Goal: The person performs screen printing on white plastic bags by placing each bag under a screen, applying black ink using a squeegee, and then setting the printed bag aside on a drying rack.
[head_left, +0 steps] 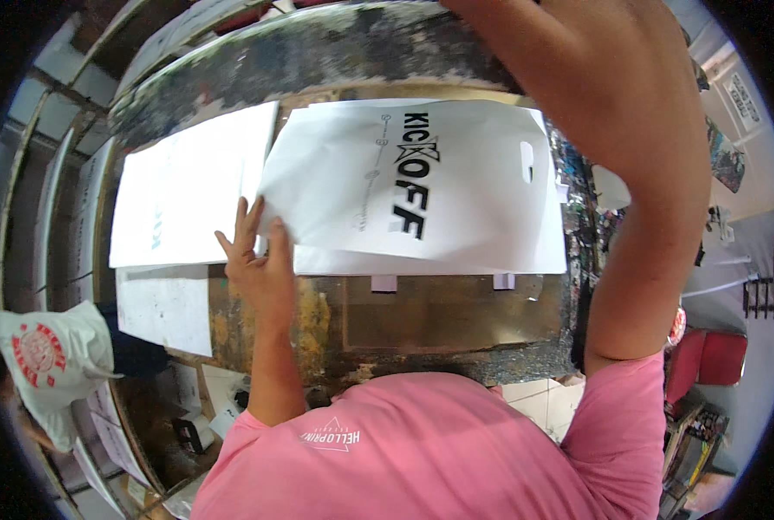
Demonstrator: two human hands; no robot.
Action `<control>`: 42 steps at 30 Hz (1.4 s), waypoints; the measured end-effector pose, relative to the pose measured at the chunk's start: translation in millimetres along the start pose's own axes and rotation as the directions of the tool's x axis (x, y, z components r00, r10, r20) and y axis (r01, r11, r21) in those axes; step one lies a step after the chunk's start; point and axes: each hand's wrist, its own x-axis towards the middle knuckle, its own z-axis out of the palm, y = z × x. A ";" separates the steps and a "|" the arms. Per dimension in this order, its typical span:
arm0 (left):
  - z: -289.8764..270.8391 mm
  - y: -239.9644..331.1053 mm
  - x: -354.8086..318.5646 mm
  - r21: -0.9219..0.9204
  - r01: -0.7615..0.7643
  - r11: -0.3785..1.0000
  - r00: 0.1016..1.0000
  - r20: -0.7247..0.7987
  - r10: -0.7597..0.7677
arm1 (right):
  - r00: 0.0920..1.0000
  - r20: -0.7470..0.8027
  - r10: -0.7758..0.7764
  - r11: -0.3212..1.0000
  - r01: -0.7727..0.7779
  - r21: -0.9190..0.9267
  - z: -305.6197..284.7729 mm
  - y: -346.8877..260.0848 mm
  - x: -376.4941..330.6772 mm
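A white bag [335, 173] with bold black lettering and a cut-out handle hole lies on a stack of white sheets or bags [526, 260] in the middle of the worktable. Its left edge looks slightly curled. My left hand [259, 256] is at that edge, fingers spread and fingertips touching the bag's lower left corner. Left of it lies another white stack [188, 191] with a faint pale print. My right arm [647, 191] is raised and bent over the right side of the table; its hand is beyond the upper edge of the picture.
The worktable [448, 321] is stained with paint, with pale tabs [384, 283] under the stack's near edge. A white sheet [163, 308] lies at the near left. Racks [53, 191] stand on the left, by a person in a white printed shirt [53, 364]. A red chair [708, 360] is at right.
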 end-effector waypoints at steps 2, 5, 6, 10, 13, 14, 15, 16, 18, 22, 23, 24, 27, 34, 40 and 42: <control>-36.3 -21.4 8.6 0.084 0.055 0.995 0.998 0.034 -0.058 | 0.973 -0.134 -0.188 0.979 0.175 -0.105 17.5 8.6 -6.2; -80.8 -73.2 8.7 0.149 0.063 0.987 0.997 -0.059 -0.054 | 0.997 0.016 -0.073 0.996 0.072 0.048 22.0 33.0 -9.8; -96.5 -94.9 10.1 0.163 0.079 0.983 0.994 -0.086 -0.066 | 0.997 0.038 -0.061 0.998 0.060 0.018 21.0 23.0 -11.1; -165.1 -164.5 21.8 0.220 0.131 0.967 0.979 -0.183 -0.091 | 0.997 0.066 -0.042 0.997 0.046 -0.060 16.9 22.1 -21.8; -210.5 -215.3 33.3 0.260 0.202 0.944 0.963 -0.228 -0.143 | 0.997 0.080 -0.003 0.999 0.006 -0.042 13.0 12.4 -30.7; -224.0 -227.4 39.3 0.249 0.232 0.940 0.957 -0.231 -0.175 | 0.999 0.047 -0.014 0.999 0.016 -0.047 12.8 11.5 -32.7; -237.9 -240.6 41.8 0.237 0.266 0.934 0.949 -0.233 -0.211 | 0.999 0.019 -0.027 0.998 0.028 -0.053 14.4 11.0 -34.0; -243.3 -242.7 48.6 0.430 0.173 0.886 0.969 -0.234 -0.076 | 1.000 -0.005 -0.031 0.997 0.031 -0.073 14.8 12.9 -36.4; -241.1 -235.9 59.6 0.725 -0.014 0.689 0.941 -0.223 0.253 | 0.995 -0.077 -0.070 0.997 0.068 -0.025 19.2 12.0 -33.3; -120.4 -7.8 8.4 -0.557 0.328 0.763 0.901 0.428 -0.074 | 0.998 0.055 0.000 1.000 0.000 -0.001 25.3 3.9 -66.9; -95.7 27.4 -19.4 -0.757 0.456 0.468 0.849 0.528 0.027 | 0.997 0.061 -0.041 0.997 0.045 -0.061 29.7 1.5 -85.6; -80.4 55.7 -41.3 -0.823 0.557 0.113 0.808 0.568 0.157 | 0.978 0.197 -0.062 0.997 0.068 -0.024 36.1 2.1 -107.6; -65.4 59.2 -84.1 -0.653 0.712 -0.259 0.592 0.756 -0.279 | 0.807 0.584 -0.084 0.996 0.066 0.052 49.6 -1.6 -167.3; -27.3 -34.2 -152.7 -0.474 0.878 -0.065 0.392 0.790 -0.472 | 0.771 0.636 -0.028 0.960 -0.156 0.231 121.7 -24.4 -275.6; -28.7 -40.5 -163.4 -0.450 0.892 0.046 0.418 0.779 -0.468 | 0.857 0.514 -0.045 0.969 -0.087 0.230 188.2 19.8 -235.8; -29.0 -46.7 -168.3 -0.438 0.899 0.030 0.397 0.783 -0.479 | 0.884 0.463 -0.072 0.978 -0.029 0.207 225.3 44.8 -209.1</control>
